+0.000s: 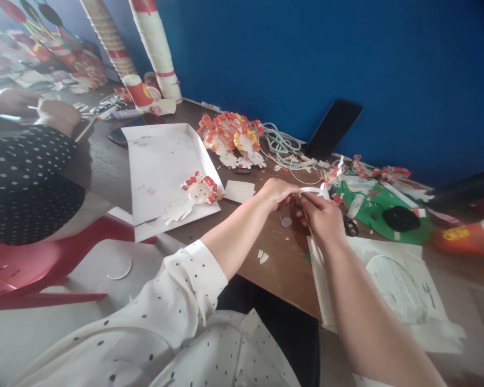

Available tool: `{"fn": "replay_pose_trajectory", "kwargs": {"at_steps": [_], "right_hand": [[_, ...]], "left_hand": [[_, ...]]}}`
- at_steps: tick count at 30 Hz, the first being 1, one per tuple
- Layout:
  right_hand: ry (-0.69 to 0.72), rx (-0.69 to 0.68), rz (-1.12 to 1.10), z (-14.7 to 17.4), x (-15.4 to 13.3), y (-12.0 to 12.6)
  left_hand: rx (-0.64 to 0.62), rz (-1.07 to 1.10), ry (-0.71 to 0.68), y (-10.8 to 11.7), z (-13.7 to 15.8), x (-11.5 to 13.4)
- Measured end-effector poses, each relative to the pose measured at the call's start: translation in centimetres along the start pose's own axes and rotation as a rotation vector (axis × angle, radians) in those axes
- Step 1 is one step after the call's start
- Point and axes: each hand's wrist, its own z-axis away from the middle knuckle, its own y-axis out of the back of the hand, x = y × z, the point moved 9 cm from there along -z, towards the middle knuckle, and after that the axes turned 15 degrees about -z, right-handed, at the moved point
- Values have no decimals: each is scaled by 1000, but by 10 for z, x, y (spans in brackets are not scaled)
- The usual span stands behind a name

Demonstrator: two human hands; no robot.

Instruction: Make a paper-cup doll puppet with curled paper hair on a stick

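Over the brown table, my left hand [280, 192] is closed, its fingertips pinching one end of a curved white paper strip [311, 190]. Close beside it, my right hand [325, 215] is also closed, with thumb and fingers at the same strip. A thin stick [315, 244] sticks out below my right hand; whether the fingers grip it is hidden. Under the hands lie a small translucent disc [286, 222] and white paper scraps [262, 257]. Dark scissor handles [351, 226] show just right of my right hand.
A white box lid [165, 161] holds a paper figure with a red-and-white ring [199, 189]. Behind are piled paper figures [232, 134], a cable [280, 141] and a leaning phone [334, 128]. Right: green sheet [411, 232], orange cup [468, 237]. A co-worker's hands [56, 115] are at left.
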Motion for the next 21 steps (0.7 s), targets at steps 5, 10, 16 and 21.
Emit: {"fn": "replay_pose_trajectory", "kwargs": {"at_steps": [5,10,16,21], "right_hand": [[-20,65,-98,-2,4,4],[6,64,-64,-3,0,4],[33,67,-8,0,-7,4],[37,20,25,-3,-7,2]], "left_hand": [[3,-22,-37,-1,-4,-2],[-25,-41,-21,-3,-6,-4],[-14,-69,19,-2,-3,-3],[-34,-25,30,-3,0,-1]]}}
